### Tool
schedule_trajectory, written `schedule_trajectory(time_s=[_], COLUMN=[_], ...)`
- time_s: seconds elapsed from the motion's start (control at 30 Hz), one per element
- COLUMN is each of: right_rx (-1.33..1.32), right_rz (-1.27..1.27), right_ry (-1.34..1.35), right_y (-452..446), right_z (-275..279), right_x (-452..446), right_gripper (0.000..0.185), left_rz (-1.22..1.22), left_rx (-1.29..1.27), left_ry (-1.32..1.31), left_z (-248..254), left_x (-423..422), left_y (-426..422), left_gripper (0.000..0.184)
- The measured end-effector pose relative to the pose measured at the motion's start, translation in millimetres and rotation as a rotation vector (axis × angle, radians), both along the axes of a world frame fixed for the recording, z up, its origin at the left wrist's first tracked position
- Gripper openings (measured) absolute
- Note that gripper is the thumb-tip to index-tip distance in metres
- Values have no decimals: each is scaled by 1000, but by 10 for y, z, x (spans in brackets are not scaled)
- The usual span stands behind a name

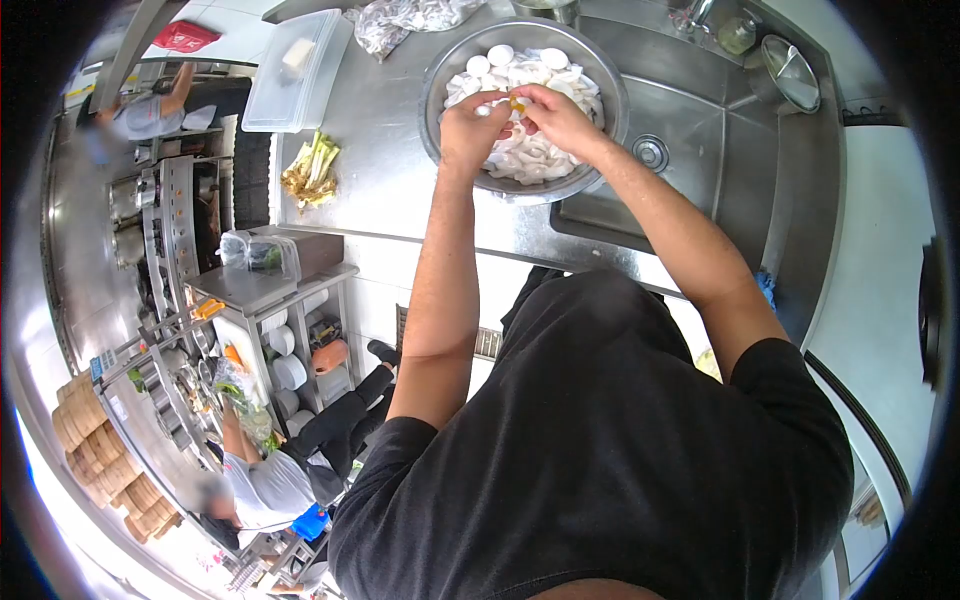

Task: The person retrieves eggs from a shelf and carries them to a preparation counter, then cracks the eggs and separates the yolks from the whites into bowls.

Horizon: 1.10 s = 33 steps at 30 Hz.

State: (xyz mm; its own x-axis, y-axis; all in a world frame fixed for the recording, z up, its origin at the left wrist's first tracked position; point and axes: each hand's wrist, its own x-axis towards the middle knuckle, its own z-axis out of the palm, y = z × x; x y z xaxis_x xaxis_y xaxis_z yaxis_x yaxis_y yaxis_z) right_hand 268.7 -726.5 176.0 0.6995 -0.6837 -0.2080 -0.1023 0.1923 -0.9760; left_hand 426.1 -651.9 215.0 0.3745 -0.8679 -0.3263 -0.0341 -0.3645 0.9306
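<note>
Both your hands are right over the metal bowl (500,32)!
Your right hand (552,116) has its fingers pinched on a yellow piece (517,104); your left hand (468,132) is just beside, grip impossible to tell, with white pieces (530,165) below the fingers.

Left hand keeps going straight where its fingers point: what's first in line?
For the left hand, likely the small yellow piece between both hands, then the right hand facing it, over the metal bowl. Contact and depth are hard to judge from this view.
</note>
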Motion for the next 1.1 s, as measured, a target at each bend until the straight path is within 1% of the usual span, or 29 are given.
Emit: schedule_trajectory(time_s=[0.17,0.47,0.57,0.77,0.87,1.1], right_rx=[28,37,47,167,203,284], right_rz=[5,19,-9,19,24,-86], right_ry=[-31,-5,-113,-226,-233,-246], right_y=[-1,-32,-30,-31,-28,-15], right_z=[12,31,-21,1,51,14], right_x=[-28,-45,-49,-113,-127,-95], right_gripper=[33,37,34,36,39,40], left_rz=[-15,13,32,53,63,91], left_rx=[-31,-45,-68,-78,-83,-117], left_ry=[45,174,191,239,250,268], left_z=[-46,29,47,127,134,127], left_x=[59,62,57,48,37,-25], left_y=[8,26,40,51,61,75], left_gripper=[29,32,32,32,33,31])
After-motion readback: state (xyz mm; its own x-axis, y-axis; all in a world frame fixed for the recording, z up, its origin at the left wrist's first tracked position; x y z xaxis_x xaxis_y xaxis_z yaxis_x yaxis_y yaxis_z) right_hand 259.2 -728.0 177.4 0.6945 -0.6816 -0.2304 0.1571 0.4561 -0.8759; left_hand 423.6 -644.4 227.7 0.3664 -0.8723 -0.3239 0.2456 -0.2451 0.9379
